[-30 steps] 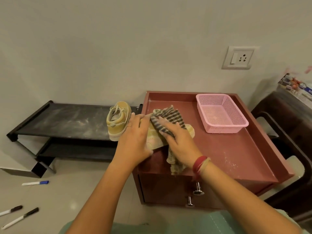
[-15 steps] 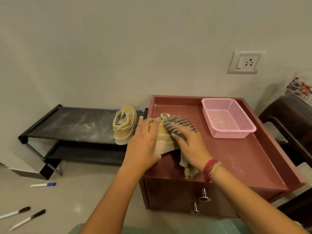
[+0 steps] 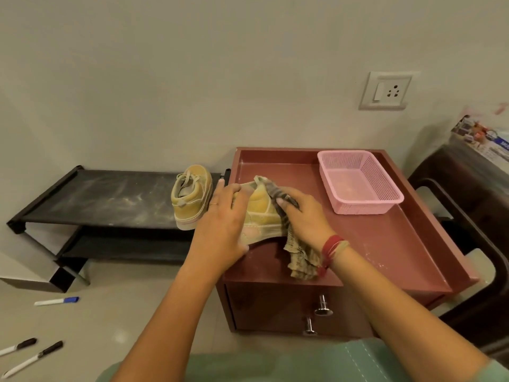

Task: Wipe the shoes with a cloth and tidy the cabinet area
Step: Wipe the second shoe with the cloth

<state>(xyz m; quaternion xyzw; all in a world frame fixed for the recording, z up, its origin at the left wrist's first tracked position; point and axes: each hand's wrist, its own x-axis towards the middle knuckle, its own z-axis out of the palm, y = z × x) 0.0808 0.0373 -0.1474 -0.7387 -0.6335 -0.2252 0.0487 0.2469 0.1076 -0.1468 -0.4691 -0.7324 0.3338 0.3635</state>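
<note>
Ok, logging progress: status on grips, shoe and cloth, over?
Left grip holds yellow shoe over cabinet. Right grip presses striped cloth on it. Second shoe on rack. Nothing in the way.

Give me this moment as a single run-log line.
phase: wiping shoe | left hand: holds shoe | right hand: grips cloth against shoe | second shoe: on black rack | pink basket: on cabinet
</note>
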